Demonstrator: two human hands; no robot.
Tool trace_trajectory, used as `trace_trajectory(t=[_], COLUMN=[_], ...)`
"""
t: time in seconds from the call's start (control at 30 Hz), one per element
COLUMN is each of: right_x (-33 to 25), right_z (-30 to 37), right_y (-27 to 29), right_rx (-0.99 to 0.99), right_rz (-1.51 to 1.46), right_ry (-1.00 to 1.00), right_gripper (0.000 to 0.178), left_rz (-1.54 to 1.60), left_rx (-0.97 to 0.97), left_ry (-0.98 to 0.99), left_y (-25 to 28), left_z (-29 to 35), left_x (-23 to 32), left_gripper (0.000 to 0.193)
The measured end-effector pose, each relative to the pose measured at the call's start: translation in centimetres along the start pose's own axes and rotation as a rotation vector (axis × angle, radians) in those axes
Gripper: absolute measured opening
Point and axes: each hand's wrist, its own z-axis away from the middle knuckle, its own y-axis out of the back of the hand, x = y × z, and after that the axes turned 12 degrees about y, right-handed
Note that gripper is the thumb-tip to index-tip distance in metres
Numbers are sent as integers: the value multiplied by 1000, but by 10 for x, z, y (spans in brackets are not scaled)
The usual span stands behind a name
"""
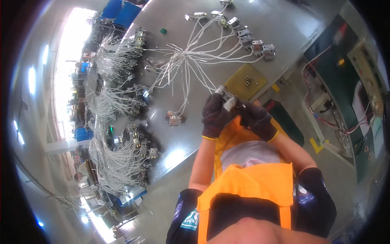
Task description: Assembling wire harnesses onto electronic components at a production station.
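My left hand [214,115], in a dark glove with a yellow cuff, grips a small metal connector box [223,92] near the table's edge. A white wire runs from this box to a bundle of white wires [186,55] gathered in the middle of the table. A pale white piece [230,104] shows between the two hands. My right hand [258,121], gloved the same way, is closed close beside the box. What its fingers pinch is too small to make out. Several similar metal boxes [245,37] hang on the bundle's other wire ends, with one box [174,120] at the near left.
A yellowish mat [256,75] with several small metal parts lies beyond my hands. Along the table's left side lie heaps of white wire harnesses [118,97]. A small green object [163,31] sits far off. On the right stands a dark green bench [339,69] with red cables.
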Motion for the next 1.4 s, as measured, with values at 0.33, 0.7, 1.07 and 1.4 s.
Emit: trace_trajectory(t=[0.33,0.7,1.07,1.4], right_x=[25,60,14,19], right_z=[-18,-13,-47,12], right_y=[-3,-5,40,15], right_rx=[83,27,267,106], right_rz=[578,-1144,-139,-61], right_ry=[982,-187,149,34], right_gripper=[28,18,21,31], left_rz=[74,-112,72,-194], left_rx=[55,262,138,133], left_ry=[82,-162,55,-29], left_y=[-4,-11,-22,-6], left_z=[-5,10,2,0], left_x=[19,-11,-13,9], left_gripper=[39,53,54,49])
